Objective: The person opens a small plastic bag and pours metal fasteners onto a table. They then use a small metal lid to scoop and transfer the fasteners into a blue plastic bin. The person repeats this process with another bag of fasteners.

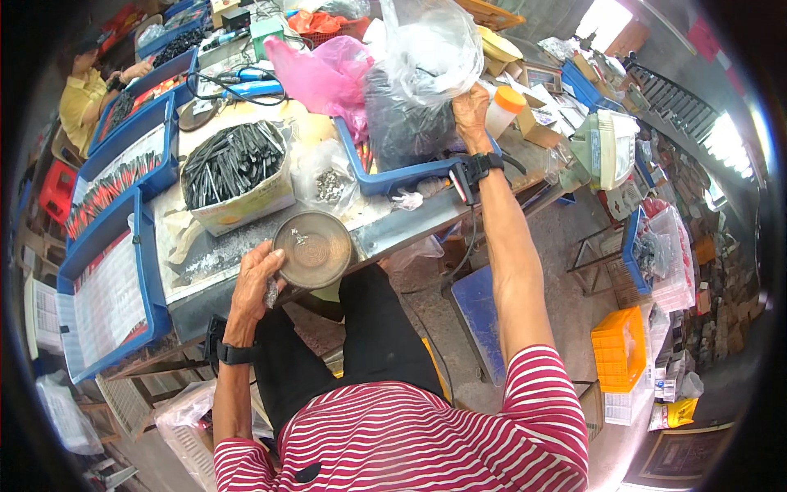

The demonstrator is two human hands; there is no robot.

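A person in a striped shirt (393, 435) is sitting at a crowded tabletop (209, 267), the left hand (257, 276) clamping its fingers on the near-left rim of a round brown dish (324, 264). The dish is hanging just right of those fingers, at the tabletop's front edge, with a few small silvery pieces (300, 237) lying in it close to the thumb. The right hand (470, 115) is touching a clear plastic bag (434, 49) that is rising beyond its fingers; the plastic is partly covering them, and whether they are closing on it cannot be told. A black bag (402, 123) is sitting left of the right fingers in a blue tray (393, 182), while a white bottle with an orange cap (507, 102) is standing just to their right. Beyond the left fingers, a box of black rods (236, 168) is resting beside a bag of small metal parts (331, 186). Far to the left of both hands' fingers, a co-worker in yellow (80, 107) is bending over blue bins (168, 123).
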